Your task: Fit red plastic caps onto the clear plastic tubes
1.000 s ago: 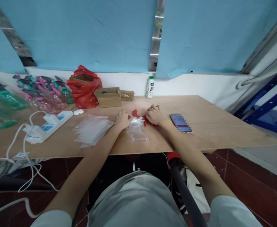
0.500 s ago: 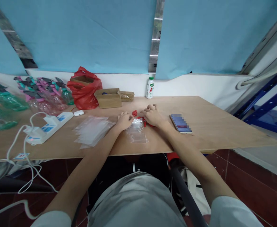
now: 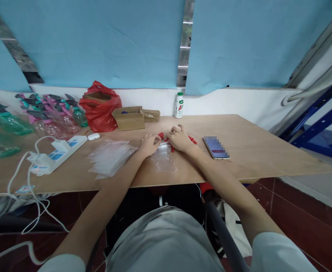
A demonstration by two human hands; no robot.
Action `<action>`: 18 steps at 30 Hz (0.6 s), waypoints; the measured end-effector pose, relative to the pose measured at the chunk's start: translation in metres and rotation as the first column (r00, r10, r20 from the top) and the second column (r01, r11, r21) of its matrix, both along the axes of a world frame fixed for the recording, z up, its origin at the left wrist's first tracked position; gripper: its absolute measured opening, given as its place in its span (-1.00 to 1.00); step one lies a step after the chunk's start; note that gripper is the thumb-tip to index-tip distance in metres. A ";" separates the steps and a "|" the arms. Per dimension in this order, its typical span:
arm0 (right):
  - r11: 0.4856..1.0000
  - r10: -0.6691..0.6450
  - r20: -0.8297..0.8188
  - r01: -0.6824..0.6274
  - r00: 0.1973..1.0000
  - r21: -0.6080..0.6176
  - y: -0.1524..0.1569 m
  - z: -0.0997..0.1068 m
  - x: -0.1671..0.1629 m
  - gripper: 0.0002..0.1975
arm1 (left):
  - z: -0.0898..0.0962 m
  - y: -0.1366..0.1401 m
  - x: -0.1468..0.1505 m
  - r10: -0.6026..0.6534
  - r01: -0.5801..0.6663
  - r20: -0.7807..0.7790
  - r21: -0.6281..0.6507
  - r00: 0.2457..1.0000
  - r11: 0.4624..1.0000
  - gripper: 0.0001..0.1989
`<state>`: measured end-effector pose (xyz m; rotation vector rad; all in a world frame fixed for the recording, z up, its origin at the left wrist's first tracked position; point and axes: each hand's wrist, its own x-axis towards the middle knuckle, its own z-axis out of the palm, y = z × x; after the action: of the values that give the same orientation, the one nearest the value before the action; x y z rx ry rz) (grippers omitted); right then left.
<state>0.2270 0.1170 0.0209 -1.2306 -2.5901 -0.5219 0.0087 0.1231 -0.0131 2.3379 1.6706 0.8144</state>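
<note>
Between my hands lies an overlapping row of thin clear plastic pieces (image 3: 164,162), with shiny parts towards its far end. My left hand (image 3: 149,144) rests at that end from the left, its fingers curled inward and thumb close to a red piece (image 3: 160,135). What its fingertips hold is hidden. My right hand (image 3: 180,139) is bent over the same end from the right, with one finger raised; its thumb side covers whatever it grips. Small red pieces (image 3: 192,139) show just beyond the right wrist. A stack of clear plastic bags (image 3: 110,156) lies left of my left forearm.
A phone (image 3: 215,147) lies right of my right forearm. Leftward are a power strip (image 3: 58,154) with white cables, a white case (image 3: 93,136) and spray bottles (image 3: 48,121). Behind stand a red bag (image 3: 100,111), an open cardboard box (image 3: 129,119) and a white bottle (image 3: 179,105).
My right hand has shifted slightly left over the row, uncovering red pieces to its right. My left hand stays nearly in place.
</note>
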 end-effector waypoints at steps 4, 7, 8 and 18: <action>0.995 -0.016 -0.111 0.027 0.994 0.099 0.001 0.009 0.010 -0.67 | 0.003 0.002 -0.001 -0.033 0.013 0.150 0.130 0.988 0.991 -0.78; 0.984 0.008 -0.212 0.031 0.977 0.178 0.000 0.015 0.017 -0.71 | 0.008 -0.002 -0.003 -0.058 0.001 0.205 0.266 0.977 0.964 -0.72; 0.980 0.028 -0.235 0.020 0.972 0.196 -0.001 0.017 0.018 -0.72 | 0.010 -0.004 -0.004 -0.066 0.002 0.200 0.305 0.978 0.952 -0.70; 0.973 0.193 -0.248 -0.154 0.949 0.169 -0.015 0.022 0.006 -0.81 | 0.021 -0.022 0.002 -0.226 0.215 0.004 0.294 0.974 0.931 -0.62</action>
<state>0.2325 0.1021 0.0424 -0.9417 -2.3594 -0.4704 0.0107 0.1009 0.0079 2.6217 1.3140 1.1151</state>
